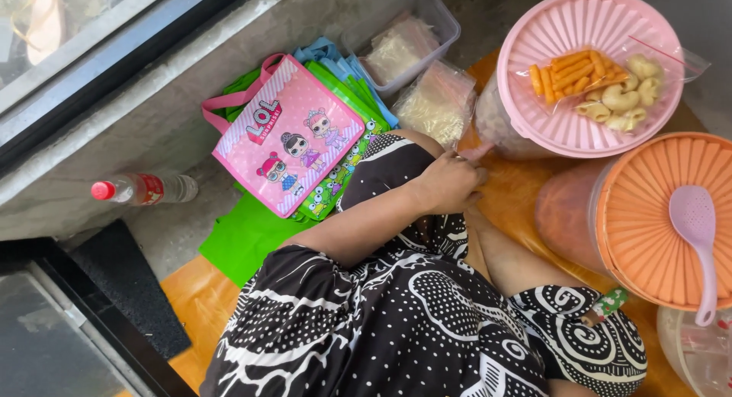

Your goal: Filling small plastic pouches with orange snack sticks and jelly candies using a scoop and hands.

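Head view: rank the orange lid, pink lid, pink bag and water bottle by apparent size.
1. Orange lid and pink lid: alike; the orange is cropped, so unranked.
2. Pink bag.
3. Water bottle, smallest.

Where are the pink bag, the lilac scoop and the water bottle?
pink bag (293, 149), head view, middle of its printed front.
lilac scoop (692, 214), head view, on its perforated bowl.
water bottle (145, 189), head view, on its label band.

Home snack-packing floor: snack tubs (648, 221), goodie bags (290, 141)
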